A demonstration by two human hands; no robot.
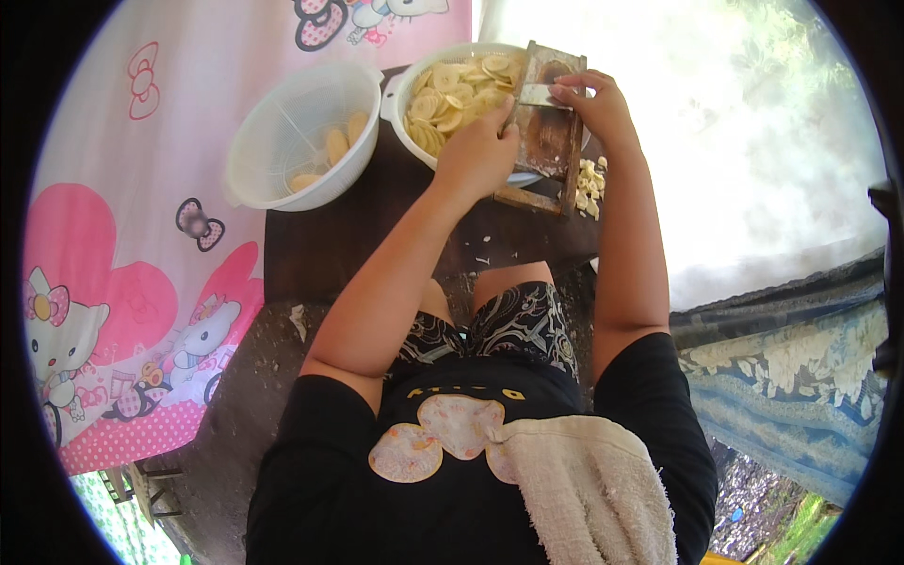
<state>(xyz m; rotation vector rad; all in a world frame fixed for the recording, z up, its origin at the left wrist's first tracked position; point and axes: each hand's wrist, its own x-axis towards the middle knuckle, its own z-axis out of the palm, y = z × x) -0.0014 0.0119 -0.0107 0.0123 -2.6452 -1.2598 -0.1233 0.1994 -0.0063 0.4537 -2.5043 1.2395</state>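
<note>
A wooden slicer (546,137) with a metal blade plate (539,95) across it leans over the right side of a white basin (397,104). My left hand (478,151) is closed round the slicer's left edge. At the slicer's upper right edge my right hand (601,105) is closed, its fingertips on the end of the blade plate. Thin pale-yellow slices (443,104), seemingly banana, fill the basin. To the left, a white colander (259,155) holds several peeled, whole pieces (337,146) that look like bananas.
Small pale scraps (590,184) lie beside the slicer on the dark table (405,221). A pink patterned curtain (122,217) hangs at the left, and a white sheet (716,179) at the right. A towel (593,480) rests across my front.
</note>
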